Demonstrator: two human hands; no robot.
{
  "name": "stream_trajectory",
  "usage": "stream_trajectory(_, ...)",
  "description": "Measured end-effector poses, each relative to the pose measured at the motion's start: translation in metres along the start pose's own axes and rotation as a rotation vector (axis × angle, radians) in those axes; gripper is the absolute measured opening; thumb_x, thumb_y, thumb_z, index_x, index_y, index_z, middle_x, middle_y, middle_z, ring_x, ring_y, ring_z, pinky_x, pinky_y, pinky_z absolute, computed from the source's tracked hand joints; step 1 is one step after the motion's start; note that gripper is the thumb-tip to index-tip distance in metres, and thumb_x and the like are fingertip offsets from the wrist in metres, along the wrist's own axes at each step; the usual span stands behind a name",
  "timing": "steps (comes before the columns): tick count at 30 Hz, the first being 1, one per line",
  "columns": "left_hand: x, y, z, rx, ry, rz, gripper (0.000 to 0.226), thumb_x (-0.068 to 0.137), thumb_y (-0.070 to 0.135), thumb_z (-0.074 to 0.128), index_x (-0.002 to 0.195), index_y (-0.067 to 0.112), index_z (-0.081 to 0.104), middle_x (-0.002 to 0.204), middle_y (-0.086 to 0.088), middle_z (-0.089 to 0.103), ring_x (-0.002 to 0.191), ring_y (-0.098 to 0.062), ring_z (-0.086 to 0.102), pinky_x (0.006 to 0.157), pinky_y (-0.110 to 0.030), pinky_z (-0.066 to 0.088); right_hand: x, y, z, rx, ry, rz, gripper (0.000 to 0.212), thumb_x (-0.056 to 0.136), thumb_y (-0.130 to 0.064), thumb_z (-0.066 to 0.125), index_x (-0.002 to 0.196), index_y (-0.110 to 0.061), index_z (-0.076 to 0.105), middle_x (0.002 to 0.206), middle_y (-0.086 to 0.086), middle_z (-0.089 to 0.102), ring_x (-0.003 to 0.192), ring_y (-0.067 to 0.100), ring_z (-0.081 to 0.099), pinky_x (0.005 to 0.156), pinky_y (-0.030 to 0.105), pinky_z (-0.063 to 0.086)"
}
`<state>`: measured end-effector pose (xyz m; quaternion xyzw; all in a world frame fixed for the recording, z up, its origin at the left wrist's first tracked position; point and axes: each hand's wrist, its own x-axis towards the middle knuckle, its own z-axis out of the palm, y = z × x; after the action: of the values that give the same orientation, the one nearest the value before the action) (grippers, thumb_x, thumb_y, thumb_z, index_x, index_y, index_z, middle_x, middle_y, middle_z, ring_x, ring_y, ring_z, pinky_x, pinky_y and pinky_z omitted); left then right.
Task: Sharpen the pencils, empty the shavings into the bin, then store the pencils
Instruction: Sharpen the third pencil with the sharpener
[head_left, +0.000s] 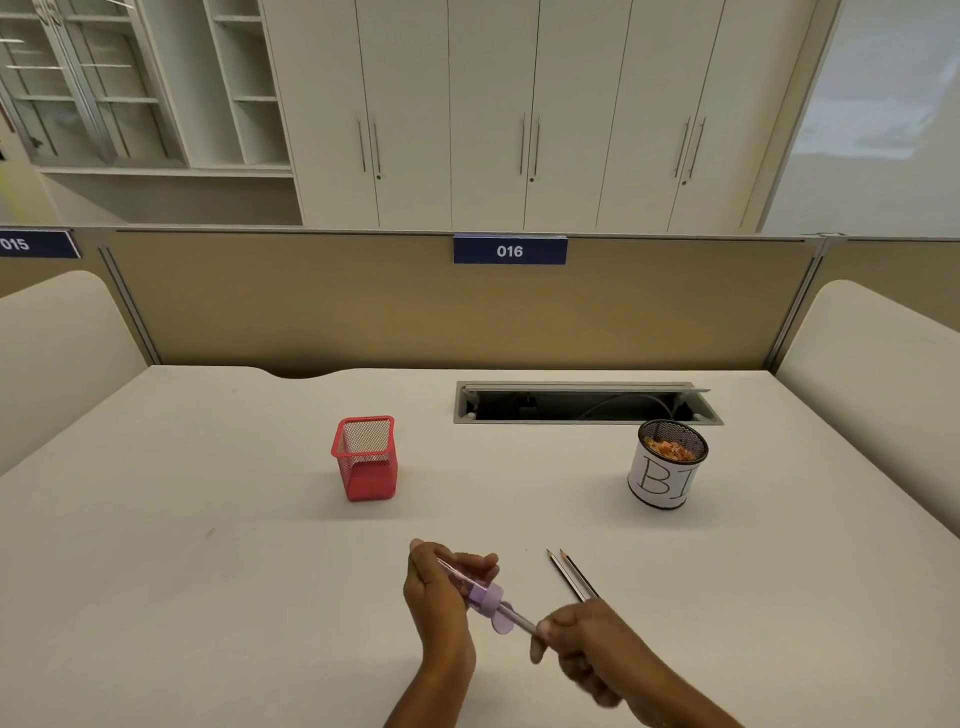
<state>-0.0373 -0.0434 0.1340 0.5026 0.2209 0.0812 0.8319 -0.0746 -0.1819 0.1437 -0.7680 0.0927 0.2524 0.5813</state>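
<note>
My left hand (441, 587) grips a purple sharpener (485, 597) with a clear pinkish shavings tube. A grey pencil (519, 619) is pushed into the sharpener, and my right hand (576, 649) holds its rear end. Two sharpened pencils (571, 574) lie side by side on the desk just right of my hands, tips pointing away. A red mesh holder (366, 457) stands empty at the middle left. The round black mesh bin (666, 465), wrapped in a paper label, holds orange shavings at the right.
The white desk (208, 519) has an open cable tray (584, 404) at the back, just behind the bin. A tan partition (363, 306) with a "016" sign closes the far edge. Padded side panels (883, 353) flank the desk.
</note>
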Motion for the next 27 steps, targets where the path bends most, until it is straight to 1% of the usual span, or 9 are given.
stream_trajectory(2,-0.001,-0.003,-0.002,-0.054,-0.019,-0.04,0.041,0.102,0.023,0.024,0.071,0.006,0.044,0.053,-0.009,0.06,0.044,-0.014,0.065,0.051,-0.025,0.052,-0.004,0.004,-0.004,0.261,-0.192,0.177,0.033,0.092,-0.022,0.044,0.065,-0.016,0.062,0.041,-0.008,0.027,0.032,0.004,0.019,0.031,0.013,0.013)
stream_trajectory(5,0.002,-0.003,0.002,-0.161,-0.062,-0.127,0.038,0.1,0.021,0.03,0.067,0.008,0.044,0.042,0.001,0.053,0.04,-0.011,0.06,0.059,-0.029,0.047,-0.003,0.011,0.001,0.365,-0.249,0.19,0.029,0.092,-0.028,0.046,0.076,-0.012,0.064,0.042,-0.006,0.031,0.032,0.003,0.022,0.03,0.011,0.016)
stream_trajectory(10,0.017,0.0,0.004,-0.345,-0.042,-0.255,0.039,0.098,0.025,0.041,0.061,0.011,0.04,0.039,0.003,0.046,0.033,-0.01,0.047,0.053,-0.025,0.045,0.006,0.025,0.006,-0.14,0.138,-0.26,0.013,0.08,-0.024,0.065,0.072,-0.025,0.054,0.038,-0.008,0.049,0.038,0.003,0.042,0.047,0.013,0.033)
stream_trajectory(13,0.016,0.0,0.004,-0.413,-0.03,-0.316,0.036,0.098,0.024,0.04,0.064,0.012,0.039,0.036,0.002,0.046,0.03,-0.011,0.048,0.046,-0.021,0.048,0.018,0.035,-0.003,-0.698,0.474,-0.628,0.004,0.083,-0.031,0.05,0.079,-0.029,0.048,0.047,-0.01,0.053,0.059,0.006,0.045,0.049,0.01,0.03)
stream_trajectory(17,0.012,0.003,0.01,-0.456,0.0,-0.325,0.031,0.095,0.009,0.031,0.065,0.013,0.038,0.033,0.002,0.044,0.027,-0.012,0.045,0.042,-0.016,0.046,0.023,0.037,0.002,-0.987,0.785,-0.881,0.035,0.1,-0.031,0.018,0.079,-0.025,0.045,0.048,-0.005,0.052,0.046,0.011,0.045,0.036,0.02,0.031)
stream_trajectory(21,0.009,0.01,0.018,-0.418,-0.009,-0.275,0.029,0.089,0.005,0.026,0.062,0.013,0.034,0.033,0.003,0.039,0.027,-0.011,0.037,0.053,-0.027,0.035,0.015,0.027,0.011,-0.947,0.627,-0.665,0.037,0.095,-0.04,0.026,0.071,-0.023,0.048,0.042,-0.009,0.05,0.035,0.007,0.044,0.035,0.016,0.029)
stream_trajectory(23,0.01,0.011,0.019,-0.423,-0.022,-0.284,0.03,0.09,0.005,0.027,0.062,0.014,0.034,0.032,0.004,0.037,0.026,-0.01,0.035,0.047,-0.023,0.035,0.013,0.016,0.012,-0.685,0.446,-0.445,0.023,0.084,-0.039,0.043,0.071,-0.024,0.057,0.04,-0.013,0.05,0.043,0.005,0.046,0.045,0.015,0.028)
stream_trajectory(24,0.011,0.011,0.018,-0.433,-0.026,-0.298,0.03,0.09,0.006,0.027,0.062,0.014,0.033,0.032,0.004,0.036,0.026,-0.009,0.033,0.042,-0.019,0.035,0.011,0.01,0.011,-0.452,0.307,-0.325,0.026,0.08,-0.034,0.049,0.058,-0.026,0.061,0.037,-0.011,0.048,0.04,0.006,0.042,0.046,0.015,0.026)
stream_trajectory(27,0.01,0.007,0.014,-0.454,-0.04,-0.344,0.029,0.089,0.006,0.028,0.061,0.014,0.033,0.032,0.005,0.033,0.025,-0.008,0.031,0.035,-0.011,0.032,0.002,-0.004,0.002,0.118,0.005,0.037,0.034,0.083,-0.023,0.053,0.051,-0.017,0.063,0.036,-0.01,0.034,0.031,0.005,0.024,0.036,0.015,0.019)
